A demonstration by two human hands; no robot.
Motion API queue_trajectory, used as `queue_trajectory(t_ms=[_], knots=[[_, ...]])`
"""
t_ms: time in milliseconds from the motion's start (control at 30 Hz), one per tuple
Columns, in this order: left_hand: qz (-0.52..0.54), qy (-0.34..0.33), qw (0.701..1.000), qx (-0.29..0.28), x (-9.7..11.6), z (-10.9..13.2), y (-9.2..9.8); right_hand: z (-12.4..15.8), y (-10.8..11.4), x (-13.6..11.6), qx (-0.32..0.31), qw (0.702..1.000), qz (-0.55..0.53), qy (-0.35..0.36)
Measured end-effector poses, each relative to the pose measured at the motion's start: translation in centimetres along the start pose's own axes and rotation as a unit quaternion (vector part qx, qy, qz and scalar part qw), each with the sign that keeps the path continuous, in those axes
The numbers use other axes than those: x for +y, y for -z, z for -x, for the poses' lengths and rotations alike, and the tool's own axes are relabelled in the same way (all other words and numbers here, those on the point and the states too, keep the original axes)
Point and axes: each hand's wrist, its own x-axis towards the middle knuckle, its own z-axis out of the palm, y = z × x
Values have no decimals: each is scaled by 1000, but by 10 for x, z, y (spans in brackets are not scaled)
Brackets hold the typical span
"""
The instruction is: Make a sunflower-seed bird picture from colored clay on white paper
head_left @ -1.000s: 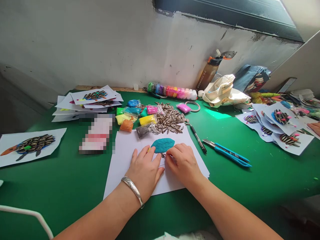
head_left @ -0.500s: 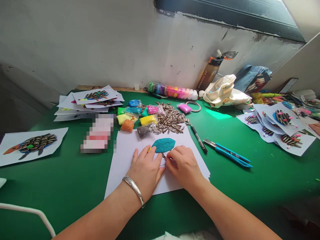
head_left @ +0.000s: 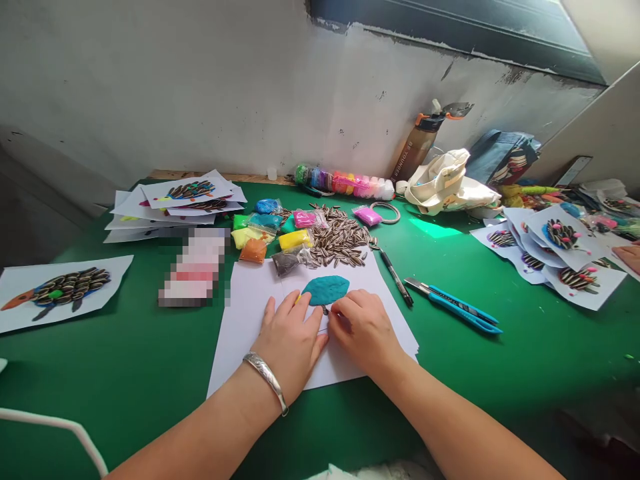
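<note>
Leaning in over a white paper (head_left: 240, 320), two bare hands work close together. A teal clay oval (head_left: 326, 291) lies flat on it, just beyond the fingertips and between the hands. The left hand (head_left: 290, 333) lies palm down, its fingers spread, tips beside the oval and at a small yellow piece (head_left: 299, 297); this spread probably keeps the sheet from sliding. The right hand (head_left: 365, 327) is curled, thumb and forefinger drawn together beside a small dark piece (head_left: 325, 311) below the oval; whether they pinch it, I cannot tell. That bent grip seems suited to fine placing.

Past the fingertips lie loose sunflower seeds (head_left: 343, 237) and an orange packet (head_left: 253, 251), seemingly within easy reach. Right of the right fingers are a pen (head_left: 397, 277) and a blue cutter (head_left: 455, 307), apparently set aside there, off the paper.

Compared with half a second ago, the right fingertips appear slightly nearer the dark piece, covering more of it. The left hand and the oval look unchanged; the view has shifted a little.
</note>
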Motion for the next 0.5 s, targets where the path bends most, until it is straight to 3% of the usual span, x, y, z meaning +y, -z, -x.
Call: queue_trajectory(t_ms=[500], knots=[[1, 2, 1000, -13, 0, 1, 1, 1, 2, 0, -3, 1000, -10, -7]])
